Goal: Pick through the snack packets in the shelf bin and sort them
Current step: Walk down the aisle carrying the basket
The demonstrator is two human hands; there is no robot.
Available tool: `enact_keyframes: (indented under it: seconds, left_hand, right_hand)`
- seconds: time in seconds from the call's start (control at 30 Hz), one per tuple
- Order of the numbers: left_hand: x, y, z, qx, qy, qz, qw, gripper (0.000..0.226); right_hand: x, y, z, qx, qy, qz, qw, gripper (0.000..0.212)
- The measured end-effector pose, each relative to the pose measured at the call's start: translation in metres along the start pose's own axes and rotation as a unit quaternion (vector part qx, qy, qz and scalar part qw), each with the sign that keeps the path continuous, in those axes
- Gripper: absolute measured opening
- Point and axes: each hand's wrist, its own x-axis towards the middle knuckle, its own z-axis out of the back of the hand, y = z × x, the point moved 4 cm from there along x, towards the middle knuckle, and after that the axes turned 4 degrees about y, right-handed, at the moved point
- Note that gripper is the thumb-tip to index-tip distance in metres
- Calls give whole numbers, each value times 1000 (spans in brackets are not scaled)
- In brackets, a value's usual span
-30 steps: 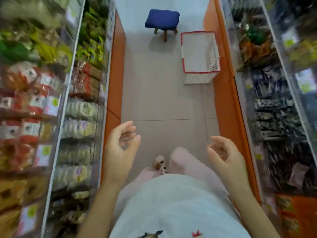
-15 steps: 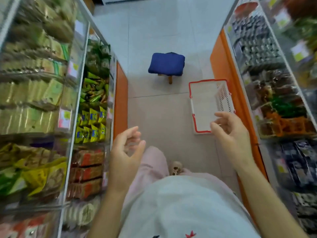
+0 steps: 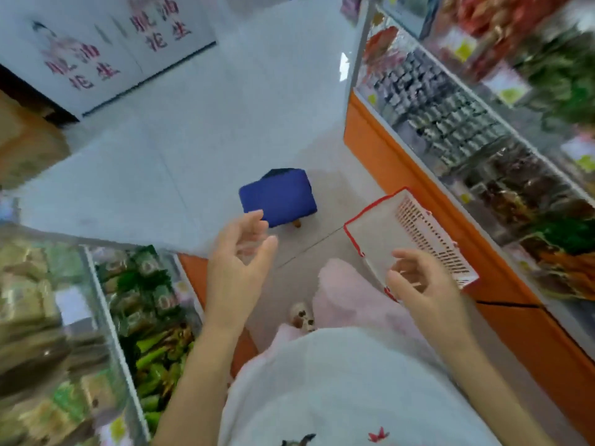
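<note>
Nothing is being held right now, tbh. The left hand (image 3: pixel 240 268) and right hand (image 3: pixel 425 288) are both raised over the aisle, with fingers loosely curled and nothing between them, so no pick has been made yet. The packets (image 3: pixel 145 294) are sat in the clear-fronted bins of the left shelf (image 3: pixel 96 304), just beside the left forearm. More are stacked in the right shelf (image 3: pixel 450 123). Which bin is meant can't be told from this.

What could go wrong: the basket (image 3: pixel 431 243) is parked on the floor close by the right shelf's orange base, just ahead of the right leg. It could easily get kicked or tripped over if a step is taken without looking down. Same goes for the stool (image 3: pixel 277 196) further up the aisle. The whole view is smeared, so a bin could be misjudged and the wrong packets grabbed, or a clear front panel bumped. Glossy packets probably slide too, so a few could be dropped if a bunch gets scooped at once.

Other stuff: a wall with red lettering (image 3: pixel 96 59) is seen at the far end. A small skull-patterned thing (image 3: pixel 302 317) is seen by the feet, and what it is can't be made out. The aisle is narrow, and only the bin fronts are in the way of a reach.
</note>
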Motion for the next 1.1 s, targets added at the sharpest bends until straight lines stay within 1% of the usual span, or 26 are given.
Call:
enact_keyframes:
  seconds: [0.1, 0.2, 0.3, 0.37, 0.47, 0.6, 0.67, 0.8, 0.87, 0.97, 1.0, 1.1]
  left_hand:
    - [93, -21, -13, 9, 65, -39, 997, 31]
    - [174, -39, -30, 13, 100, -68, 993, 33]
    - [240, -51, -43, 11, 124, -60, 990, 32]
    - [278, -58, -53, 13, 144, -70, 987, 33]
    - [330, -64, -70, 21, 181, -71, 981, 31]
    - [393, -65, -106, 25, 257, -75, 963, 29]
    - [430, -62, -132, 37, 306, -91, 947, 29]
    - [515, -32, -204, 100, 411, -147, 894, 32]
    - [561, -8, -248, 132, 440, -201, 865, 34]
    - [621, 34, -313, 199, 456, -292, 817, 41]
    - [637, 48, -333, 210, 457, -312, 806, 43]
    - [677, 89, -382, 187, 448, -368, 793, 47]
  right_hand:
    - [36, 1, -1, 45, -81, -39, 995, 32]
    - [94, 4, -2, 54, -140, -72, 986, 27]
    - [165, 16, 2, 63, -161, -84, 981, 25]
    - [214, 30, 8, 82, -179, -69, 978, 28]
    - [278, 51, 14, 90, -194, -50, 976, 22]
    - [348, 57, 15, 86, -220, -51, 970, 21]
    - [382, 51, 12, 94, -240, -62, 964, 21]
    - [466, 13, -6, 83, -268, -86, 956, 21]
    - [516, -14, -17, 72, -291, -87, 950, 23]
    - [582, -60, -30, 46, -325, -80, 941, 23]
    - [600, -74, -32, 32, -336, -73, 938, 24]
    - [644, -114, -35, -9, -370, -26, 929, 24]
